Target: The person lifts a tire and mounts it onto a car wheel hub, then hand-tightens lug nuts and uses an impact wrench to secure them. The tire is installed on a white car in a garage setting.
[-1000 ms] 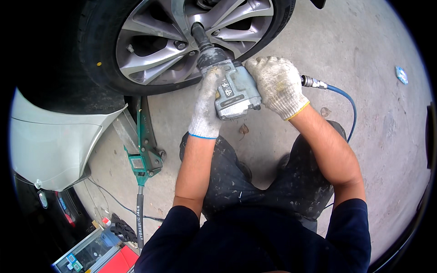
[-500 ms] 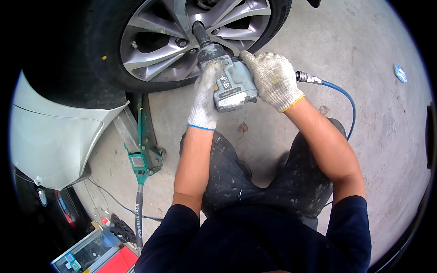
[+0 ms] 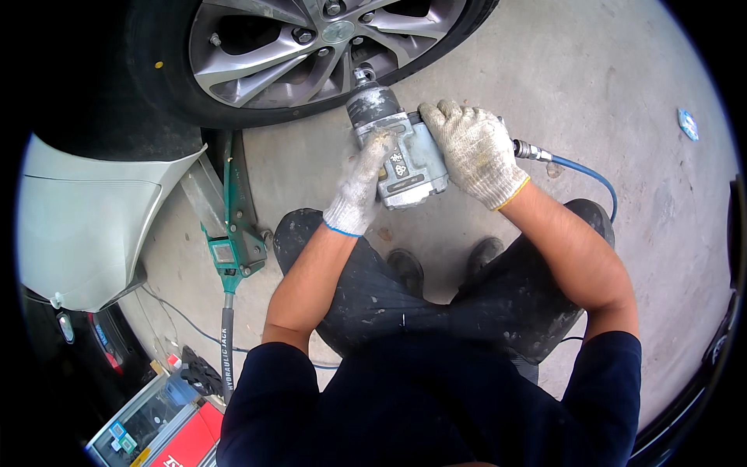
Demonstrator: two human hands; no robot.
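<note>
A grey air impact wrench (image 3: 408, 159) is between my two gloved hands, in front of the wheel. My right hand (image 3: 475, 152) is closed round its handle. My left hand (image 3: 362, 183) grips the left side of the body, thumb on top and fingers hidden beneath. A short bright metal tip (image 3: 363, 74) shows at the nose, overlapping the wheel's lower edge in view; whether it touches is unclear. The silver alloy wheel (image 3: 272, 74) has its lug nuts and round centre cap (image 3: 338, 31) visible. From the handle runs a blue air hose (image 3: 583, 170).
To the left, a green hydraulic jack (image 3: 229, 253) reaches under the car beside its pale bumper (image 3: 85, 226). A glass-sided case (image 3: 148, 424) with a red panel stands at lower left. A small blue-white wrapper (image 3: 687, 124) lies on the concrete floor (image 3: 622, 257) at right.
The impact wrench has come back from the wheel centre toward me, with both hands still on it. The long dark socket seen at its nose before is no longer visible there.
</note>
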